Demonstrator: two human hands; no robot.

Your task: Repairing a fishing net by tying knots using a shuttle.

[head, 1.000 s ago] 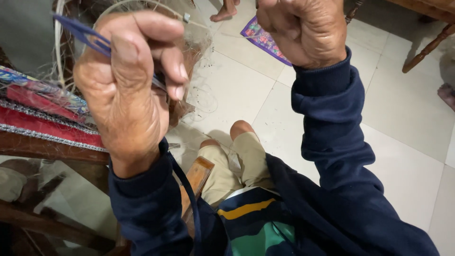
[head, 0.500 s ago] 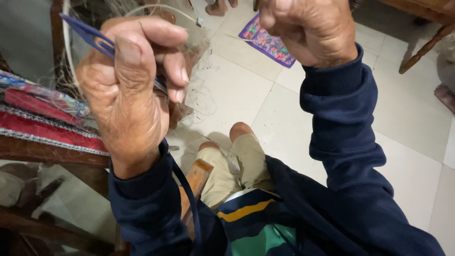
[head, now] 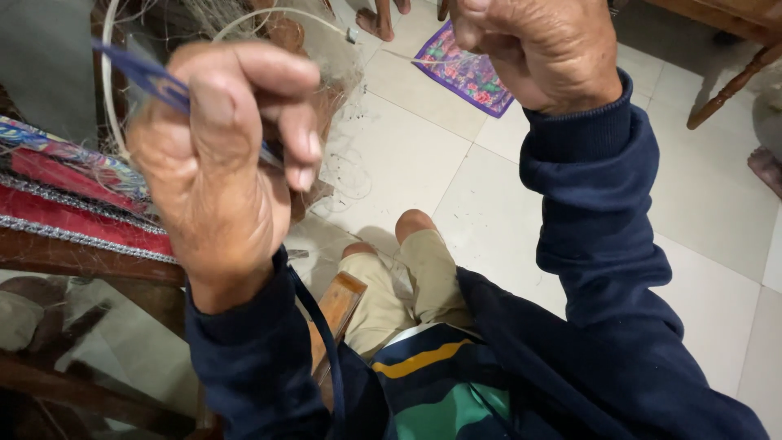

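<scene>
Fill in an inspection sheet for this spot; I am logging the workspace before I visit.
Surface: pale tiled floor, bare in the middle.
Job's things: blue flat tool and fine net on a thin white hoop.
Clutter: patterned red cloths on a wooden frame; colourful mat.
Hands: left hand pinches the tool; right hand is a closed fist, its hold hidden.
Cables: dark cord under the left sleeve.
Surroundings: wooden chair leg; another person's feet at top.
</scene>
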